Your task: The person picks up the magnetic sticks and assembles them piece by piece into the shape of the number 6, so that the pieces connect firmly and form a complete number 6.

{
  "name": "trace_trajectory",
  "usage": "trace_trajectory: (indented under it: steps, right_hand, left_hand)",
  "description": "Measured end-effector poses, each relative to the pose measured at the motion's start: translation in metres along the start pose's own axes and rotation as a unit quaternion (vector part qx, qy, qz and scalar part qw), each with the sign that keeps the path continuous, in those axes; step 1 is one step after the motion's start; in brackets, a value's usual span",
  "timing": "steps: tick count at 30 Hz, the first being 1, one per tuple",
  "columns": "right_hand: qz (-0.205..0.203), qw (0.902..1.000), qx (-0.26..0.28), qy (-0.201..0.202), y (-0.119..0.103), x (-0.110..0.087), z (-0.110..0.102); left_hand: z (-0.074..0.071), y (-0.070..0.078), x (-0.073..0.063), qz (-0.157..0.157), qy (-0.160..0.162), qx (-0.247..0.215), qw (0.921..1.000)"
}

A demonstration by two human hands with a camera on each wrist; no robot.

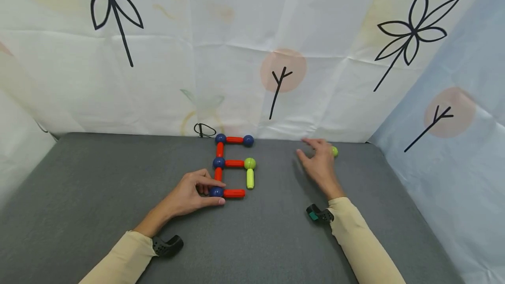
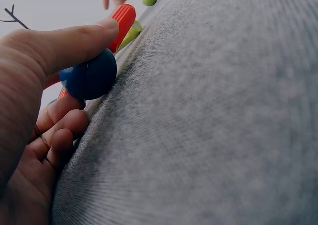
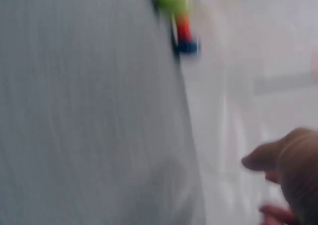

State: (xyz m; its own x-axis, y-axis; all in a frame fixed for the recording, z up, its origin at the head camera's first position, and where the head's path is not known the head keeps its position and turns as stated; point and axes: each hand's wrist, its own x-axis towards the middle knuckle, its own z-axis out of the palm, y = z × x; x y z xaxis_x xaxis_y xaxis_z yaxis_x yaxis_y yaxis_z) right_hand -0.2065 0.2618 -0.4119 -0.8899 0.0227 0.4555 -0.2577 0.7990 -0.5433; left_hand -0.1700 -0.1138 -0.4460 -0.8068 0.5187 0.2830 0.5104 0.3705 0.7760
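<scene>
On the grey table lies a flat figure of red rods (image 1: 234,163) joined by blue balls (image 1: 218,163). My left hand (image 1: 188,195) pinches its lower-left blue ball (image 2: 97,76) between thumb and fingers. From that ball a red rod (image 1: 234,193) points right. A green ball (image 1: 250,163) ends the middle row, with a yellow-green rod (image 1: 250,179) below it. To the right of the figure, my right hand (image 1: 320,168) is held with fingers spread and nothing between them. A loose green ball (image 1: 335,151) shows just behind it, partly hidden. The right wrist view is blurred.
A pale cloth wall (image 1: 236,78) with printed leaves and trees rises at the table's (image 1: 276,240) back edge. Another bluish cloth wall (image 1: 453,179) borders the right side. Dark bands (image 1: 167,246) circle both wrists.
</scene>
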Motion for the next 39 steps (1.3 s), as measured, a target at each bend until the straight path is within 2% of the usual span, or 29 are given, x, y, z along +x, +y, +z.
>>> trace_trajectory:
  steps: [2,4,6,8,10,12,14,15,17,20,23,25,29,34,37,39]
  right_hand:
    - [0.05,0.9962,-0.068,0.02,0.019,0.004,-0.009]
    - [0.105,0.989,-0.104,0.009,0.035,0.006,-0.017]
    - [0.145,0.983,-0.112,-0.011,0.044,0.005,-0.024]
    - [0.155,0.9832,-0.095,-0.016,0.048,0.004,-0.028]
    - [0.142,0.9868,-0.073,-0.026,0.045,0.002,-0.03]
    - [0.109,0.9924,-0.032,-0.048,0.036,0.0,-0.029]
    - [0.065,0.9937,0.023,-0.088,0.022,-0.002,-0.025]
    - [0.041,0.9908,0.056,-0.116,0.014,-0.004,-0.023]
    - [-0.007,0.9771,0.121,-0.175,-0.004,-0.008,-0.016]
    - [-0.063,0.9482,0.178,-0.255,-0.029,-0.016,-0.004]
    - [-0.089,0.9246,0.204,-0.309,-0.046,-0.027,0.007]
    - [-0.091,0.9147,0.212,-0.332,-0.054,-0.033,0.014]
    - [-0.091,0.9037,0.236,-0.345,-0.062,-0.043,0.027]
    - [-0.088,0.905,0.245,-0.337,-0.067,-0.046,0.033]
    - [-0.085,0.9112,0.244,-0.321,-0.066,-0.044,0.033]
    - [-0.076,0.9225,0.247,-0.286,-0.064,-0.039,0.035]
  left_hand:
    - [0.0,0.001,0.0,0.0,0.0,-0.001,1.0]
    - [0.0,0.001,0.0,-0.001,-0.001,-0.002,1.0]
    - [0.0,0.002,0.0,-0.002,-0.002,-0.002,1.0]
    - [0.0,0.002,0.0,-0.004,-0.004,-0.002,1.0]
    - [0.0,0.002,0.001,-0.005,-0.004,-0.002,1.0]
    - [-0.001,0.002,0.001,-0.006,-0.003,-0.003,1.0]
    - [-0.001,0.002,0.001,-0.006,-0.001,-0.004,1.0]
    - [-0.001,0.002,0.001,-0.006,-0.001,-0.004,1.0]
    - [-0.001,0.002,0.001,-0.005,-0.001,-0.004,1.0]
    - [0.0,0.002,0.001,-0.005,-0.001,-0.004,1.0]
    - [0.0,0.002,0.001,-0.005,-0.002,-0.003,1.0]
    - [0.0,0.003,0.001,-0.005,-0.002,-0.003,1.0]
    - [0.0,0.003,0.002,-0.002,-0.003,-0.003,1.0]
    - [0.0,0.002,0.002,-0.001,-0.004,-0.004,1.0]
    - [0.0,0.001,0.001,-0.002,-0.004,-0.004,1.0]
    - [-0.001,0.001,0.001,-0.002,-0.003,-0.003,1.0]
